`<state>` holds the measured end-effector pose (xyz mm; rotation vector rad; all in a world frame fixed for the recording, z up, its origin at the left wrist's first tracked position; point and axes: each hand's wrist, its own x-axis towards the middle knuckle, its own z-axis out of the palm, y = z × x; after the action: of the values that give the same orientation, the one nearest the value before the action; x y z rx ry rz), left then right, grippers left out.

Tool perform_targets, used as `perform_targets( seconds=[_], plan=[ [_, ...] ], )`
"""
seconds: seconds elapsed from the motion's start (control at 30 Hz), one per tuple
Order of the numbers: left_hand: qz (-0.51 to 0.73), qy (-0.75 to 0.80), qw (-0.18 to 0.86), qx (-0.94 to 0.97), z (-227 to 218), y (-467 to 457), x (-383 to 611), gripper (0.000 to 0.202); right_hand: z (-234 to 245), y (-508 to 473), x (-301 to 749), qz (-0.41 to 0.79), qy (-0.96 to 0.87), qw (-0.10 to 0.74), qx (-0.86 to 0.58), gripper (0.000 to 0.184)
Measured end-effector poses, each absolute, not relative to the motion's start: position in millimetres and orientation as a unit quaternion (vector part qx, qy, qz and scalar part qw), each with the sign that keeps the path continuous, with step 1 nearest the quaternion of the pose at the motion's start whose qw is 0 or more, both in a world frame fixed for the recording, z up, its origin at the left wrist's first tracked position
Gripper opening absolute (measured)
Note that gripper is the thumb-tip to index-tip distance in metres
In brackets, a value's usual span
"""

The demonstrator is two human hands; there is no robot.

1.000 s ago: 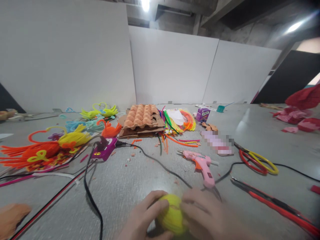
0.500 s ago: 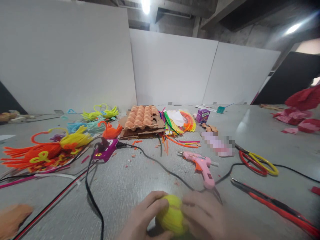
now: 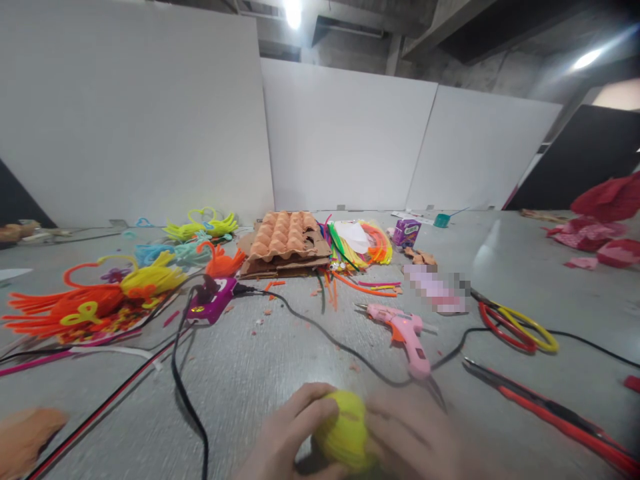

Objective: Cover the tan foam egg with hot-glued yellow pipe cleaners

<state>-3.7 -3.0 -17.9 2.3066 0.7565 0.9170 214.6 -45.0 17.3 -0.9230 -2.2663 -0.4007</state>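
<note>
Low in the head view, a rounded yellow piece with fine ridges (image 3: 344,430) sits between my two hands. It looks wrapped in yellow pipe cleaners. My left hand (image 3: 295,430) grips its left side, fingers curved over the top and thumb along the bottom. On the other side my right hand (image 3: 407,427) presses its fingers against the piece; this hand is smeared by motion. A pink glue gun (image 3: 407,337) lies just beyond my right hand, nozzle pointing left. The underside of the yellow piece is hidden.
Pliers with red handles (image 3: 550,410) and scissors (image 3: 520,327) lie on the right. A purple power strip (image 3: 213,301) with black cables stands left of centre. Behind are an egg carton (image 3: 283,237), pipe cleaners (image 3: 350,247) and a purple box (image 3: 406,233). Orange pipe-cleaner figures (image 3: 90,303) lie left.
My right hand has shifted slightly against the yellow piece, its fingers moving a little to the right. My left hand keeps its hold, and the surrounding things stay put.
</note>
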Motion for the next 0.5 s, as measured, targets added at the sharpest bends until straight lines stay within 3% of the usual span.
perform_targets(
  seconds=[0.2,0.5],
  plan=[
    [0.341,0.284,0.264,0.857,-16.8,-2.2,-4.1,0.048,15.4,-44.6,210.0,-0.159,-0.849,0.354,-0.359,0.047],
    [0.38,0.247,0.174,0.874,-18.4,-3.8,-6.7,0.044,17.0,-45.5,214.0,-0.102,-0.872,0.311,-0.363,0.037]
  ],
)
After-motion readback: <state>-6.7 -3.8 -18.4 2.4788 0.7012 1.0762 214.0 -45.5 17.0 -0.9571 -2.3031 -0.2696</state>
